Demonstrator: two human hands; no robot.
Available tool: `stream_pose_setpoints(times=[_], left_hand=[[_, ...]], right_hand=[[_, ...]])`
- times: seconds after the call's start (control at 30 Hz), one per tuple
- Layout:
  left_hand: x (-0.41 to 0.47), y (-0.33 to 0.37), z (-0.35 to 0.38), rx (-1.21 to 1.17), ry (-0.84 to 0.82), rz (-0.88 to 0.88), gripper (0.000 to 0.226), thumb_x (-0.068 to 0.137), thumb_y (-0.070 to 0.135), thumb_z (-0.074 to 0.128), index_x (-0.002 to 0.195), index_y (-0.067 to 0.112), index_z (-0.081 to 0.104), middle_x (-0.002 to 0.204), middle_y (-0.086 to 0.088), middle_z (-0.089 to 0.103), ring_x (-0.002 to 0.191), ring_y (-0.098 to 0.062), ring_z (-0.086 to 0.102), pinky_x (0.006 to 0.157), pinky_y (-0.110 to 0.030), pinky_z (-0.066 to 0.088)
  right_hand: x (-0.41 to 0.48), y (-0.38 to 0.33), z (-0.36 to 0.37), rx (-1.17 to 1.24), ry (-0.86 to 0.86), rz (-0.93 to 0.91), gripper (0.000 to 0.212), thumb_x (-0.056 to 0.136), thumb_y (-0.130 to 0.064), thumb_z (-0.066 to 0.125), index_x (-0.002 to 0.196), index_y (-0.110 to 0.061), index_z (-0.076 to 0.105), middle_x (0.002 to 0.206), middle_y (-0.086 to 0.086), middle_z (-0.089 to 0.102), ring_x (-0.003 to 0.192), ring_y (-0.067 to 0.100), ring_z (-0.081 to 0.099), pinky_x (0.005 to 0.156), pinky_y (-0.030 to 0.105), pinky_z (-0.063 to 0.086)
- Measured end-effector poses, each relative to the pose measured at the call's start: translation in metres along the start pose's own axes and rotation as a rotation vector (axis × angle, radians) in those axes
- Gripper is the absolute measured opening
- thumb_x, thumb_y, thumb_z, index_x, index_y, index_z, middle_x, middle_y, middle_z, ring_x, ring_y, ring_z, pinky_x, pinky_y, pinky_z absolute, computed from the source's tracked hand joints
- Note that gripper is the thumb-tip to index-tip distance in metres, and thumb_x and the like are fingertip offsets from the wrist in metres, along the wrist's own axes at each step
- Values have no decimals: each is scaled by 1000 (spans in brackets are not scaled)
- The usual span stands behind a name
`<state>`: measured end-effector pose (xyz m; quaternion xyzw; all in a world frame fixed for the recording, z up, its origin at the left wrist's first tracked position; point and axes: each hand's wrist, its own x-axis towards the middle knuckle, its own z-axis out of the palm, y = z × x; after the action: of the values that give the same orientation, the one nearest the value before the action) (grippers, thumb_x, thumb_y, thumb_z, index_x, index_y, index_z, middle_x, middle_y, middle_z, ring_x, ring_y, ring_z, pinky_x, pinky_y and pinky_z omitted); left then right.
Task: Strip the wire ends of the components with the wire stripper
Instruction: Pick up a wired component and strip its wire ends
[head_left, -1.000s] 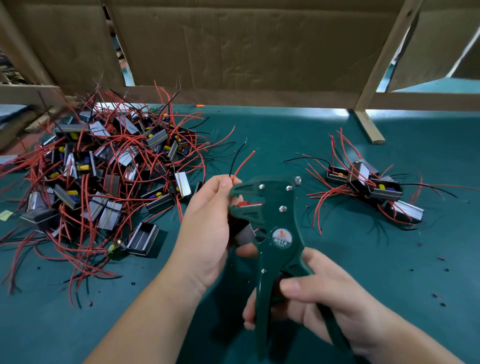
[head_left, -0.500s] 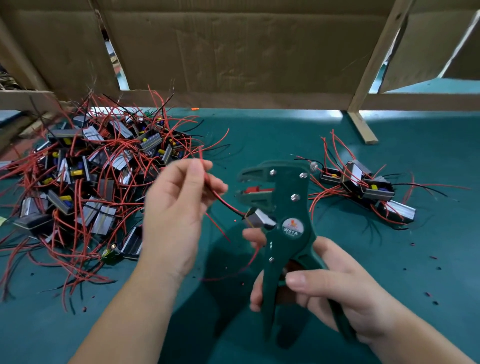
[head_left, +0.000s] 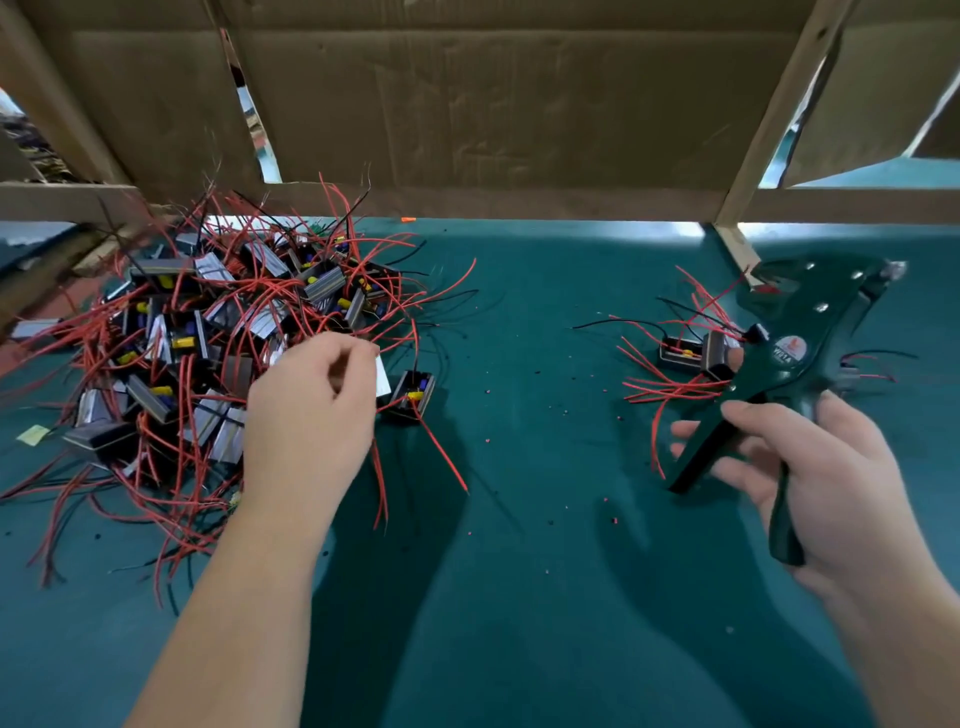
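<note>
Green wire stripper (head_left: 791, 332) in right hand (head_left: 826, 467)

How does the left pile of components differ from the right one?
The left pile is large, with many components heaped and tangled; the right pile holds only a few. The left hand is at the left pile's edge; the stripper in the right hand overlaps the right pile. Both have black components with red and black wires.

Fairly bright overhead light — my forearms (head_left: 234, 597) cast broad soft shadows on the green mat (head_left: 545, 364), with a pale glare strip along its far edge. The wire stripper (head_left: 800, 322) in my right hand (head_left: 831, 478) is smeared by motion blur; wooden beams (head_left: 774, 114) seem to bow toward the frame's edges.
</note>
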<state>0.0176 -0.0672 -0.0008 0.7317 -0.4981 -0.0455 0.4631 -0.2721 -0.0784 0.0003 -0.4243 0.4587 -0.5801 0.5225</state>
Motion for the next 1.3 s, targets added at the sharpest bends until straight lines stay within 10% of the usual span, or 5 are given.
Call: stream_pose_setpoints(times=[0.23,0.5,0.9,1.17,1.3], left_hand=[[-2,-7,5,156,-271,107,41,90,3,56,115,34,66,95,8,63,76,-15,56,75,-31,47],[-5,3,10,80,-283,472,13,82,23,73,93,18,78,92,6,66,91,-19,57,82,-24,40],[-23,36,21,-1046,-411,-291,26,95,27,43,78,18,60,72,-2,69,69,-14,66,62,-30,54],[-49,50,32,-1139,-538,-64,24,85,38,56,80,20,71,87,-9,69,73,-24,63,69,-38,53],[-52,52,28,-1132,-671,44,23,88,24,56,86,10,74,91,-1,74,86,-11,70,72,-20,53]], right_hand=[[-4,5,3,-39,-71,-61,22,71,-15,63,94,-16,62,85,10,68,79,37,70,61,45,58],[-8,8,7,-33,-117,-81,29,76,-13,59,105,-9,57,89,6,72,85,43,67,76,67,51],[-20,6,23,183,-276,66,40,73,-5,52,112,-3,60,114,15,65,77,43,64,70,57,55],[-23,-1,30,453,-690,478,68,54,-20,83,115,2,64,104,26,62,72,40,64,71,57,52],[-20,-4,31,529,-694,459,68,58,-20,81,119,3,61,112,25,60,75,38,64,74,56,52]])
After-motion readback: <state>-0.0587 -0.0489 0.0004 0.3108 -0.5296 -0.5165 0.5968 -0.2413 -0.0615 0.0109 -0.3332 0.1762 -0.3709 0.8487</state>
